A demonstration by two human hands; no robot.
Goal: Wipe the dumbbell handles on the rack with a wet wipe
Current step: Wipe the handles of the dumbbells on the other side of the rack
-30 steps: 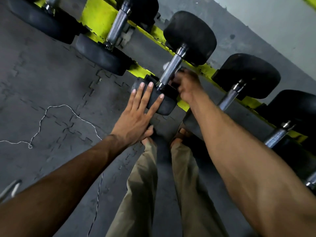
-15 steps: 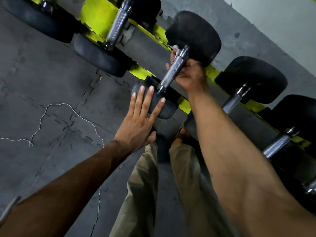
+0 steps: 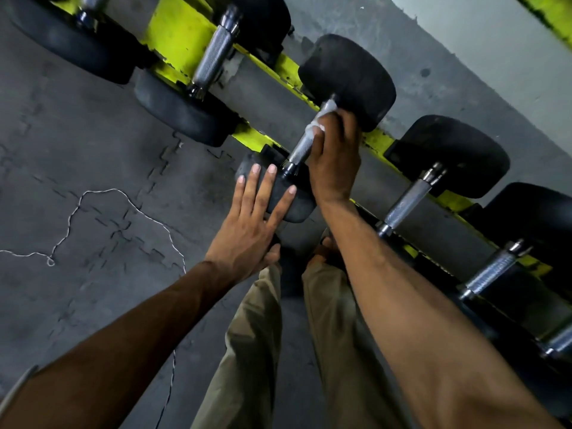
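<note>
Several black dumbbells with knurled steel handles lie across a yellow rack (image 3: pixel 173 35). On the middle dumbbell, my right hand (image 3: pixel 335 156) grips the upper part of the handle (image 3: pixel 300 150) with a white wet wipe (image 3: pixel 322 117) wrapped under its fingers. The wipe shows only at the fingertips. My left hand (image 3: pixel 252 221) presses flat, fingers straight and spread, on that dumbbell's near black head (image 3: pixel 291 202).
Neighbouring dumbbell handles lie to the left (image 3: pixel 215 54) and right (image 3: pixel 408 201), (image 3: pixel 492 270). A thin white cord (image 3: pixel 102 193) trails over the grey rubber floor tiles at left. My legs in khaki trousers (image 3: pixel 247 351) stand below, close to the rack.
My right hand has slid with the wipe up the handle from its lower end near the near head toward the far head. My left hand has stayed flat on the near head.
</note>
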